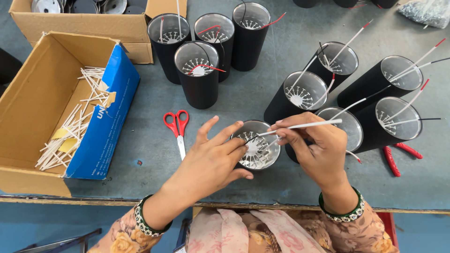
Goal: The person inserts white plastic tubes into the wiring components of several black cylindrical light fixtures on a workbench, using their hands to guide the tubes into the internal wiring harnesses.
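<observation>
At the far left an open cardboard box (28,117) with a blue flap holds a heap of thin white sleeves (70,136) and some yellow slips. Just right of it, red-handled scissors (177,129) lie flat on the grey-blue table (140,140). Farther back stands a cluster of four upright black cylinders (199,70) with silvery, slotted insides and red and white wires poking out.

Near the table's front edge, the left hand (211,164) rests against the near-left side of one black cylinder housing (257,145), fingers loosely spread, fingertips steadying its rim rather than clenched round it. The housing stands upright, in the middle of the near table, between the two hands.

The right hand (316,150) pinches a white sleeved wire (304,125) between thumb and forefinger; the wire runs from the housing's mouth out to the right, nearly level.

Behind and right of that hand, five more black cylinders (398,117) lean together, wires sticking up. Red-handled pliers (396,157) lie beside them at the right.
</observation>
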